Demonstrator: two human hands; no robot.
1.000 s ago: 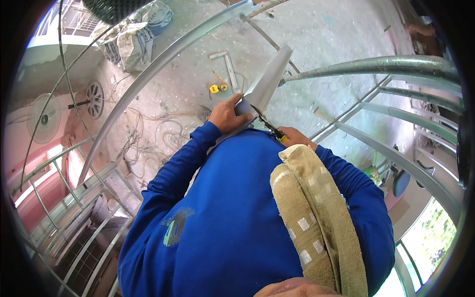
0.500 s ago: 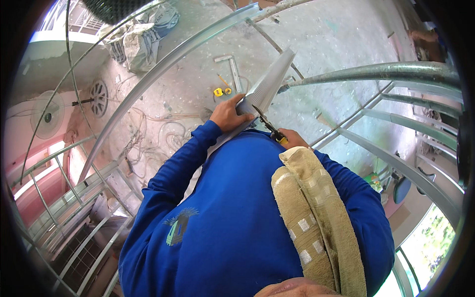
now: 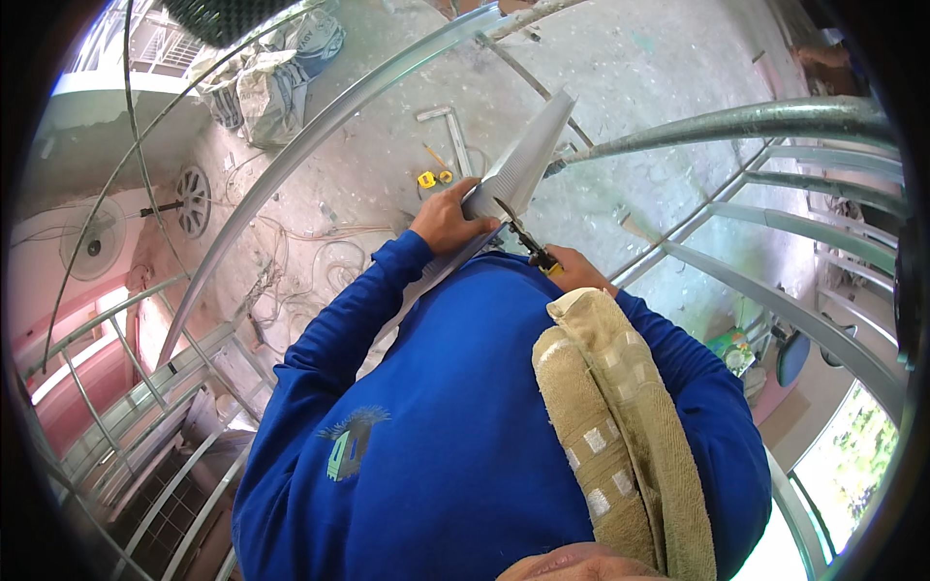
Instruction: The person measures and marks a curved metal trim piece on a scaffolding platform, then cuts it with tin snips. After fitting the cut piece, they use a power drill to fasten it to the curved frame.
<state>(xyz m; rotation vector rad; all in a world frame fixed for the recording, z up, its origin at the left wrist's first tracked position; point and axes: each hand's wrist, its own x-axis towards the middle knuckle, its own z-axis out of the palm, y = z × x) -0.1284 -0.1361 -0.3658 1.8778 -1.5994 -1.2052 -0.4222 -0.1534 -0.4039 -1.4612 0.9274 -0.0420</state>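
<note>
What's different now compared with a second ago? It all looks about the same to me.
Very little changed. The left hand still grips the grey metal strip, and the right hand still holds the snips against its edge. The strip appears slightly higher in the picture, probably because the head moved. The towel stays on the shoulder.

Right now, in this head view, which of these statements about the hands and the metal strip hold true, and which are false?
1. The left hand grips the grey metal strip. True.
2. The right hand holds snips with yellow handles. True.
3. The snips are away from the strip. False: their blades meet the strip's edge.
4. A red towel hangs on the shoulder. False: the towel is beige.
5. The sleeves are blue. True.
</note>
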